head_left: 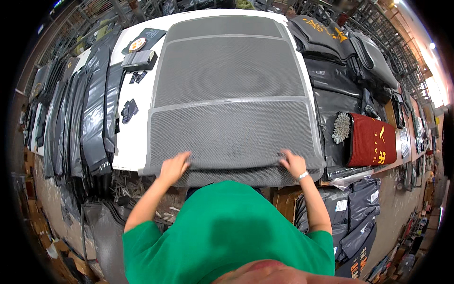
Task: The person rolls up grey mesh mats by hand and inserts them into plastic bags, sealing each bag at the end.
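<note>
A large grey textured mat [231,66] with smooth pale bands lies along the white tabletop, its near end curling up in a low fold in front of me. At the left end of this fold, my left hand [175,168] has its fingers curled onto the mat. My right hand [293,165], with a light band on its wrist, grips the right end of the fold in the same way. The undersides of both grips are hidden. Below the fold, a strip of grey mesh [231,178] hangs at the table's near edge.
Black plastic-wrapped packages [94,118] line the left side. A box of cards [140,60] and small black tags [128,110] lie on the white tabletop [130,149]. To the right are a folded red mat [373,139], a grey shaggy roll [341,128] and dark folded mats [319,38].
</note>
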Tool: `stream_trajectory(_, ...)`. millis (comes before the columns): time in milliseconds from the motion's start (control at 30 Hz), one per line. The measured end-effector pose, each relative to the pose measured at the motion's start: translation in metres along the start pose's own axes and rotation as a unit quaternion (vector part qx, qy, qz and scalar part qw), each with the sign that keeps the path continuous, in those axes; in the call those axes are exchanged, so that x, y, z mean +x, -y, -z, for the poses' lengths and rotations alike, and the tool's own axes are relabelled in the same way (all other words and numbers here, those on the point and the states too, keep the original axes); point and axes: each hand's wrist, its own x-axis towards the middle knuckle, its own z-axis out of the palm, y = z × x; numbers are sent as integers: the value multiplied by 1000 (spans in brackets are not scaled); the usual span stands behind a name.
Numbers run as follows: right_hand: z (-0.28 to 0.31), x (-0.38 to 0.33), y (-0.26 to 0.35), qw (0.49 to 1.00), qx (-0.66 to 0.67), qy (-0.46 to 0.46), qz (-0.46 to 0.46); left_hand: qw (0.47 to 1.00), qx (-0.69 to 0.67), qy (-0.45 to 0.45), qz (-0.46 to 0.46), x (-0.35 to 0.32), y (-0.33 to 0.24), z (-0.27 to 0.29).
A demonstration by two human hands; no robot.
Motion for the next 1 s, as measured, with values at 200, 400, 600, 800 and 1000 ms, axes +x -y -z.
stream_trajectory(200,7,48,30,931,-148,-290,164,972,79,-185,-125,50,-4,-17)
stream_trajectory(400,-21,60,16,969,-117,-186,113,985,102,-107,-89,66,2,-20)
stream_trajectory(600,25,210,15,981,-120,-141,63,950,57,-287,-106,161,-59,22)
stream_trajectory(800,31,214,69,958,-55,-282,22,970,29,-180,-162,246,-66,1)
stream_trajectory(1000,39,318,81,985,-40,-163,36,988,21,-141,-62,304,-82,61)
